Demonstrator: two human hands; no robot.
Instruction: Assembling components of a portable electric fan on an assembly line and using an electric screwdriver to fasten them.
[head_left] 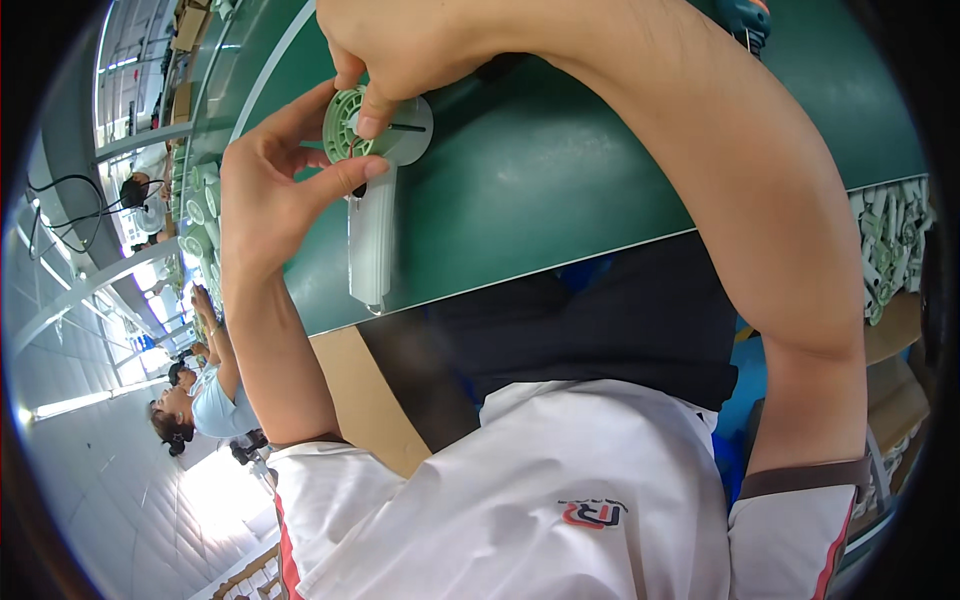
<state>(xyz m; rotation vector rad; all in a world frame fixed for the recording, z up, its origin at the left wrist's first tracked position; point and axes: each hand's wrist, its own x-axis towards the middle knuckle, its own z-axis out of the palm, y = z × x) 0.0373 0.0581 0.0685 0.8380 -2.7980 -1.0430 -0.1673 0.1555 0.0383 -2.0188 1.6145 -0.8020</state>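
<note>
A small handheld fan lies on the green table, made up of a pale green round ribbed housing (331,127) and a long whitish handle (370,250) that points toward me. Beneath the housing is a pale round disc (416,146) with a dark slot or bar across it. Thin red and dark wires show near the neck. My left hand (265,190) is closed on the fan, thumb at the neck and fingers around the far side of the housing. From above, my right hand (400,45) has its fingers bent onto the housing, one fingertip pressing near its centre.
A teal and orange power tool (745,15) is at the table's far right. Many pale parts fill a bin (890,240) beyond the right edge. More green fan parts (197,215) line the left, where a co-worker (205,395) sits. Cardboard (365,395) stands below the front edge.
</note>
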